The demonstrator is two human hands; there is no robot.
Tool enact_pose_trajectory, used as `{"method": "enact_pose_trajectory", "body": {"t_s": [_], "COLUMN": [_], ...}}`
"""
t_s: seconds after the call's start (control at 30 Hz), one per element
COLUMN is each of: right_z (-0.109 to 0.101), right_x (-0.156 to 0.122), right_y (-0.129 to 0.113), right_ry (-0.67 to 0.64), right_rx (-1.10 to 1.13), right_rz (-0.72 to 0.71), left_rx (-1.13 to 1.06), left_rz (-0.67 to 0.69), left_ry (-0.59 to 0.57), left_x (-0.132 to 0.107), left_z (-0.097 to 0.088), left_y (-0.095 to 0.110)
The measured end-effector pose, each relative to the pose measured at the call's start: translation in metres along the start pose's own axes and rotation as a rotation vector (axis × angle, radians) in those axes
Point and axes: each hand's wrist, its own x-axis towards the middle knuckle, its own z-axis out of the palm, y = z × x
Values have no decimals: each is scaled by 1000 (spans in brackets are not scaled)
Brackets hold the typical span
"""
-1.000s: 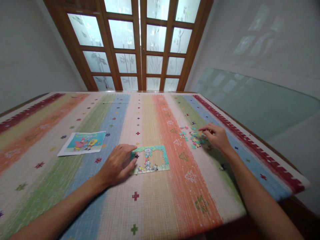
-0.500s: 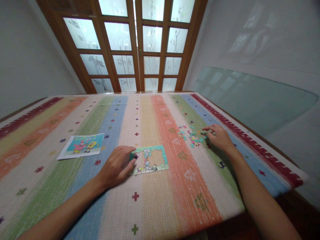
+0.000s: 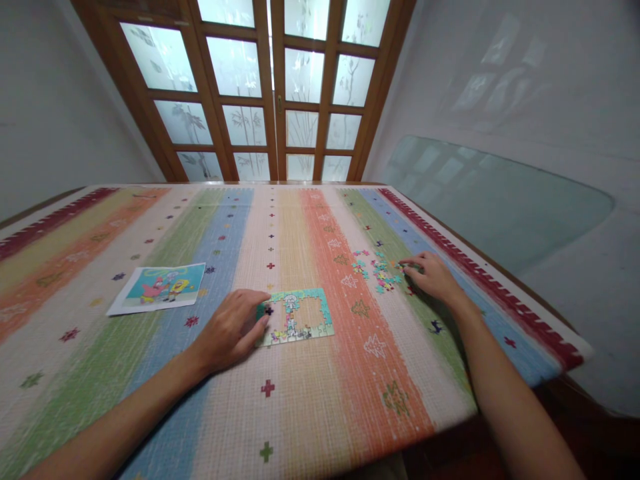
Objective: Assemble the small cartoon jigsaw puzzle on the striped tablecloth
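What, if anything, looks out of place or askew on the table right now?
Nothing spilled or damaged. The puzzle touched by the left hand has gaps in its middle, loose pieces lie scattered by the right hand, and the cartoon picture sits slightly askew.

I was at home, in a room with a big wooden door (image 3: 270,87) of frosted glass and a table with a stripy cloth (image 3: 310,413).

Tablecloth (image 3: 300,413): coarse woven cloth, matt, rough-looking. Jigsaw puzzle (image 3: 320,301) and loose puzzle pieces (image 3: 380,277): thin printed card, faint sheen. Reference picture (image 3: 160,288): smooth printed paper. Door frame (image 3: 277,87): varnished brown wood, panes frosted glass. Glass sheet (image 3: 500,200): glossy, greenish, reflective.
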Motion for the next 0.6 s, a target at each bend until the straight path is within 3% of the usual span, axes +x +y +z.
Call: {"method": "enact_pose_trajectory", "body": {"t_s": [0.13, 0.6], "right_z": [-2, 3], "right_x": [0, -1], "right_y": [-4, -12], "right_ry": [80, 106], "right_rx": [24, 18], "right_rz": [-7, -37], "left_rx": [-10, -29], "left_rz": [5, 15], "left_ry": [-5, -18], "left_x": [1, -1], "left_z": [0, 1], "left_y": [1, 0]}}
